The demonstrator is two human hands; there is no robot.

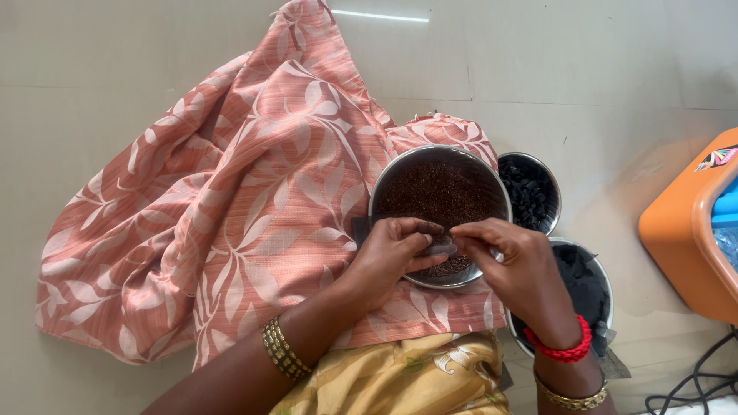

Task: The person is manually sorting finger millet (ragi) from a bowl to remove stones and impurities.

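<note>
Nearest, my left hand (396, 250) and right hand (513, 265): both meet fingertip to fingertip, pinching one small dark flat piece (443, 247) between them. I judge its long axis runs left to right, across both grips; neither hand is nearer.

Just beyond and beneath: steel bowl of dark brown grains (440, 192), resting on my lap on the pink leaf-print cloth (231, 192). The piece sits over its near rim.

Right of the hands, on the floor (615, 92): a steel bowl of flat black pieces (588, 284), partly hidden by my right wrist.

Farther: smaller bowl of black chunks (530, 192), touching the grain bowl.

Far right: orange case (684, 230), cables (692, 384). Open floor lies left and beyond.
</note>
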